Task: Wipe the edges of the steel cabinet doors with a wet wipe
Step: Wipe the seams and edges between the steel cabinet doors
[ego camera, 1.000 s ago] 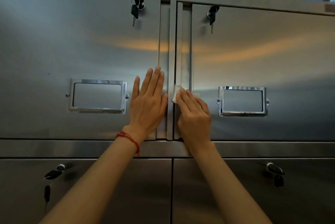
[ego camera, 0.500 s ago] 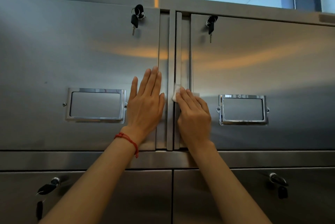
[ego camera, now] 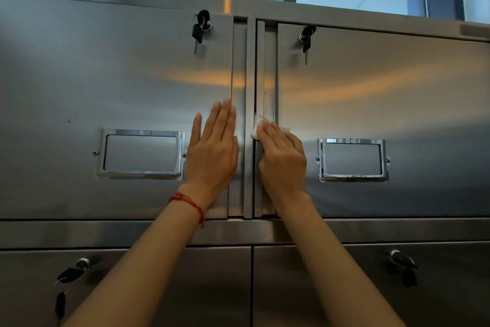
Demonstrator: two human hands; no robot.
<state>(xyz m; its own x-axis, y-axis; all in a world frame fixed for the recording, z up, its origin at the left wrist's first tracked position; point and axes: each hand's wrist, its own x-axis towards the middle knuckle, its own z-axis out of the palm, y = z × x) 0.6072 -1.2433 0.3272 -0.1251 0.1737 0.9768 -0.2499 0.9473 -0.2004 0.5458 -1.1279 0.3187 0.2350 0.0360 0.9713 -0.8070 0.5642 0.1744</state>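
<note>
Two steel upper cabinet doors meet at a vertical seam. My left hand [ego camera: 212, 151] lies flat with straight fingers on the left door [ego camera: 106, 82], beside its right edge. A red string bracelet is on that wrist. My right hand [ego camera: 282, 159] presses a small white wet wipe [ego camera: 256, 128] under its fingertips against the left edge strip [ego camera: 261, 67] of the right door [ego camera: 384, 88]. Most of the wipe is hidden by the fingers, and the right thumb is out of sight.
Keys hang from locks at the top of both doors: left key [ego camera: 199, 29], right key [ego camera: 307, 37]. Chrome label holders [ego camera: 141, 153] [ego camera: 352, 159] sit mid-door. Two lower doors with keyed locks [ego camera: 79, 267] [ego camera: 401, 260] are below a horizontal steel rail.
Both hands have slid a little upward along the doors, the right one carrying the wipe up the edge strip. The view has tilted up, so the cabinet sits lower in frame.
</note>
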